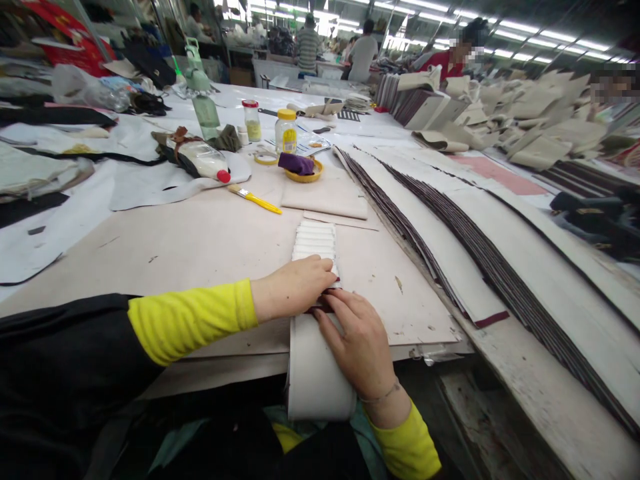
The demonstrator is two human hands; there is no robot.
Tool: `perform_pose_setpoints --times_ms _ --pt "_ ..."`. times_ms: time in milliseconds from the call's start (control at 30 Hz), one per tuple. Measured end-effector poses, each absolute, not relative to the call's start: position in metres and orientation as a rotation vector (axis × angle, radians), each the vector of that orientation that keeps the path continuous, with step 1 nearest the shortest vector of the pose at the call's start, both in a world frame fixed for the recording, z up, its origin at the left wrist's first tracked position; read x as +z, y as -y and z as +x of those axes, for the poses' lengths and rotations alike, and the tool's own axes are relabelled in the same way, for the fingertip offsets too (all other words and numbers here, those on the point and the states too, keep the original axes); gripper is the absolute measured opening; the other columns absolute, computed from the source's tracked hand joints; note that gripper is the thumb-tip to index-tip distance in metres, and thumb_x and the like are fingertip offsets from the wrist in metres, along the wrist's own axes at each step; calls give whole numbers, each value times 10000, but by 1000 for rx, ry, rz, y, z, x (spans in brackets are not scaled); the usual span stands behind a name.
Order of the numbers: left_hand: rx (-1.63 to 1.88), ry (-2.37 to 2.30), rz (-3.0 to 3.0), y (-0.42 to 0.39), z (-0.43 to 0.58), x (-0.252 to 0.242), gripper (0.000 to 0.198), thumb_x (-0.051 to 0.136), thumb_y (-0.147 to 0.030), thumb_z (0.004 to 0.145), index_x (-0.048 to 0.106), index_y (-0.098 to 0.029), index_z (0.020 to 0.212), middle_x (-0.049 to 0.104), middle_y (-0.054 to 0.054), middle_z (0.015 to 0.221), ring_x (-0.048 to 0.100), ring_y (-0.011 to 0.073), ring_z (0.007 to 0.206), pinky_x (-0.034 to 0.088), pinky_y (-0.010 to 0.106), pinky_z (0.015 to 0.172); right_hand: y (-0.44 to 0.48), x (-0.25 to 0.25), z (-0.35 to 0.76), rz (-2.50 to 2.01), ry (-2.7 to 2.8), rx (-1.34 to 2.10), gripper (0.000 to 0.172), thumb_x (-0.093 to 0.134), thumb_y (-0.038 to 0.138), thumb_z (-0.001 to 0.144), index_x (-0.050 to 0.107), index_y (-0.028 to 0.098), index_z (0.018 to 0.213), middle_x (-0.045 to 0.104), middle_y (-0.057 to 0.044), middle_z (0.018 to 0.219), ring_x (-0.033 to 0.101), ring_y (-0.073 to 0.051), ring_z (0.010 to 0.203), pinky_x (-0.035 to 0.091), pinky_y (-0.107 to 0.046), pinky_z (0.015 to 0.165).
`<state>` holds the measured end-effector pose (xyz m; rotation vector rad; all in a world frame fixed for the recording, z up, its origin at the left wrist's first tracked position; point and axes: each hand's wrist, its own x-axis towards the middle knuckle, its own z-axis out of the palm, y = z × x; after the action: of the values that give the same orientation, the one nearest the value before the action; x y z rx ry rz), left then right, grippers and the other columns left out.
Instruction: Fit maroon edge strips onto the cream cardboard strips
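A long white strip of material [315, 363] runs from my lap up over the table edge, its far part folded into small stacked pleats [315, 241]. My left hand [293, 288] lies on the strip with fingers curled down, pressing at a dark fold line. My right hand [357, 343] rests flat on the strip just below, its fingertips pinching the same dark edge against my left fingers. Both arms wear yellow sleeves.
A yellow-handled brush [255, 199], a yellow dish with a purple cloth [301, 168], glue jars [286, 131] and a bottle lying on its side [203, 159] sit further back. Long rows of overlapped white and dark pieces [450, 220] fill the right. Other people stand at the far end.
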<state>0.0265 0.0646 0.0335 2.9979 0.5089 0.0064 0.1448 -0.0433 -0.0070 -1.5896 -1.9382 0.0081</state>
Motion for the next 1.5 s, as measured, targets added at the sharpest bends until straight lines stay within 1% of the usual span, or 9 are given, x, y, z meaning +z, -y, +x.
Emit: perform_pose_setpoints --times_ms 167,333,433,600,767,900,1133,1333,1500 --pt "-31 -537 3057 -57 25 33 201 415 -154 846 542 -110 995 528 89 944 458 192 852 381 293 768 39 -12 150 -1611 1810 -12 255 451 247 823 501 173 1062 598 -99 1020 536 -221 976 424 -439 876" --pt "62 -531 3022 -60 18 25 255 414 -161 850 502 -115 1084 514 85 949 453 183 841 383 290 762 26 -14 156 -1636 1801 -7 474 463 255 800 340 130 1241 537 -151 1152 496 -252 1073 416 -467 891" --pt "165 -604 2958 -63 15 18 248 392 -235 878 519 -156 1076 517 70 917 463 180 833 384 295 749 21 -12 157 -1645 1853 7 517 453 247 800 297 127 1278 550 -145 1138 517 -250 1043 421 -466 885" --pt "294 -692 2794 -68 5 13 284 410 -368 875 557 -177 1026 529 64 950 471 183 914 378 304 806 19 -9 158 -1710 1994 -46 456 431 240 809 364 108 1240 591 -145 1057 536 -256 969 421 -471 863" --pt "346 -661 2634 -73 -13 12 283 507 -367 826 564 -175 1026 539 62 978 481 181 944 380 293 828 18 0 156 -1730 2145 -46 349 436 221 818 475 109 1146 600 -119 1033 523 -241 975 388 -431 910" --pt "397 -713 2561 -72 -17 10 300 546 -384 796 570 -165 1000 541 63 969 485 185 947 382 298 836 12 6 153 -1729 2211 -43 281 434 261 838 534 145 1074 600 -102 966 522 -241 934 409 -418 863" --pt "441 -817 2524 -69 -17 6 311 556 -425 779 570 -151 926 544 59 915 488 192 912 393 307 805 4 8 147 -1592 2284 44 253 418 184 831 548 160 1047 578 -97 983 497 -223 943 427 -378 829" --pt "506 -784 2549 -68 -20 -1 318 495 -454 812 577 -150 853 536 54 871 489 182 867 392 292 772 4 9 143 -1635 2370 -61 226 422 177 838 577 147 1000 586 -98 907 502 -226 900 431 -365 794" --pt "489 -664 2541 -68 -32 2 346 505 -449 807 581 -155 971 541 67 930 482 186 919 379 295 830 5 13 141 -1665 2410 -93 246 410 242 864 582 141 1008 592 -96 901 510 -222 877 440 -363 788"
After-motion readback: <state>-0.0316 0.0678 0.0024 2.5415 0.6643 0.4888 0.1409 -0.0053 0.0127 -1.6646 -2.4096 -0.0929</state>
